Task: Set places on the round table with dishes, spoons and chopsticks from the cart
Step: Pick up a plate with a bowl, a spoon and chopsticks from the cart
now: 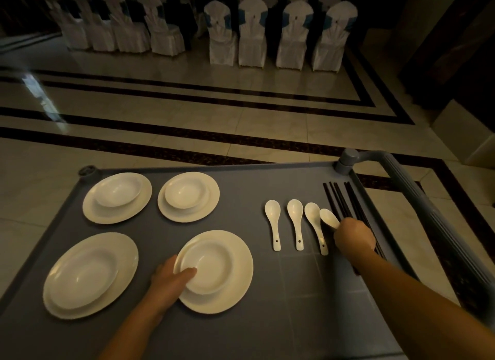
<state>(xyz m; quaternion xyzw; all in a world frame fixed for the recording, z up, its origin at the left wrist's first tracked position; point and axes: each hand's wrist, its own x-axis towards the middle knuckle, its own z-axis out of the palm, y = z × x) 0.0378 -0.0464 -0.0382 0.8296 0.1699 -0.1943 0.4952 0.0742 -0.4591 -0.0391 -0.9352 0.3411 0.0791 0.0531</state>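
From the head view I am looking down on the grey cart [267,306], with no round table in sight, so every dish is yet to be carried over. Four place sets sit on the cart top, each a bowl nested on a plate, which I take to be so that one lift brings away both. My left hand [171,282] grips the near set at its left edge: the thumb hooks over the rim of the bowl [211,266] and the fingers go out of sight, I would guess under the plate [235,274], a clamp that keeps the bowl from sliding. My right hand [353,237] is curled in a pinch on the handle of the rightmost spoon [329,218], whose scoop tilts up away from the others. Three more spoons [296,223] lie flat in a row, handles toward me, ready to be taken by the stem. The black chopsticks [340,199] lie bundled just beside the hand, along the cart handle [417,199]. Covered chairs [251,32] stand in rows across the tiled floor
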